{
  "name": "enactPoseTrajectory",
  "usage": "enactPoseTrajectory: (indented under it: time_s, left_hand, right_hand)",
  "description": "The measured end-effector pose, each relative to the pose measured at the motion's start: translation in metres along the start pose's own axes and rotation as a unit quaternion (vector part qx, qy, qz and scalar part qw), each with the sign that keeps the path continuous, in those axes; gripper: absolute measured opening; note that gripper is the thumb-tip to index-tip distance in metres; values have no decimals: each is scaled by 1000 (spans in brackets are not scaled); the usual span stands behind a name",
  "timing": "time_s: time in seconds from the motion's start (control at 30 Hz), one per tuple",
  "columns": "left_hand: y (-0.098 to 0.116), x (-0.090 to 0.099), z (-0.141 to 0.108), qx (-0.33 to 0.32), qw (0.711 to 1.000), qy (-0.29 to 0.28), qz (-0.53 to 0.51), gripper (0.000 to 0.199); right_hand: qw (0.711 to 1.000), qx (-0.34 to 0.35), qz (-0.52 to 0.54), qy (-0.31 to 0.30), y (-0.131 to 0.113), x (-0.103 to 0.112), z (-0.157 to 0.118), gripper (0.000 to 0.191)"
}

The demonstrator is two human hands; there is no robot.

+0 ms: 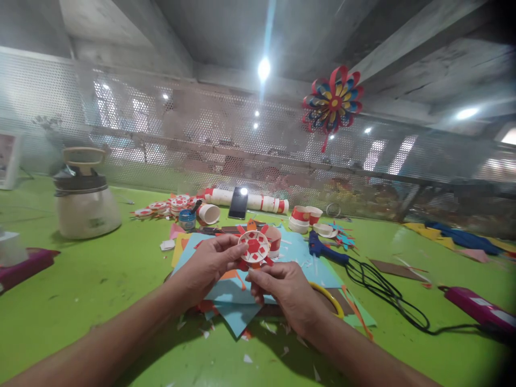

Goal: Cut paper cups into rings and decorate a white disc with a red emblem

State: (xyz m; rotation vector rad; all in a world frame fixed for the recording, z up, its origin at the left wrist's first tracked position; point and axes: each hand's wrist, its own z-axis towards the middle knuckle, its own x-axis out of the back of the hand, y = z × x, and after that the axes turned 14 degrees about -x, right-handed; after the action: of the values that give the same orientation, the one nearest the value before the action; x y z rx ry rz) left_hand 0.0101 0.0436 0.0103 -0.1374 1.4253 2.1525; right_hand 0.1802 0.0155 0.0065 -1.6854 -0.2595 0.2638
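Between my two hands is a paper turtle, a round white disc with red patches, an orange head at the top and red legs around the rim. My left hand pinches its left edge between thumb and fingers. At the turtle's lower edge, my right hand has its thumb and fingers closed near the orange tail end. Below the hands lie light blue paper sheets stacked with other colours. A paper cup with a red band stands just behind the turtle, partly hidden.
A blue glue gun with a black cord lies right of the paper. Yellow scissor handles show beside my right wrist. Behind are a phone, a blue jar, paper cups and finished turtles. A kettle-like pot stands left.
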Motion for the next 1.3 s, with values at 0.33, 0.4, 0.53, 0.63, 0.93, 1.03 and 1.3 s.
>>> enactPoseTrajectory:
  time_s: [0.33,0.4,0.53,0.63,0.93,1.03,1.3]
  left_hand:
    - [-4,4,1,7,1000,-3,2,19]
    - [-4,6,2,9,1000,4,-1,21]
    - [1,8,6,6,999,42,16,25]
    - [6,13,10,2,997,71,27,26]
    - [9,45,24,12,980,190,66,24]
    - [8,51,27,24,972,222,74,21]
    - [62,91,44,-28,934,333,125,35]
  right_hand:
    - [999,-17,27,-19,5,1,2,37]
    - [999,-34,1,-28,4,1,1,39]
    - [991,-5,-129,-28,5,3,-2,49]
    - [965,89,-247,18,4,4,-4,51]
    - [922,183,-322,111,2,9,-8,49]
    - [910,196,-343,124,3,13,-3,47]
    - [900,238,-341,131,10,21,11,49]
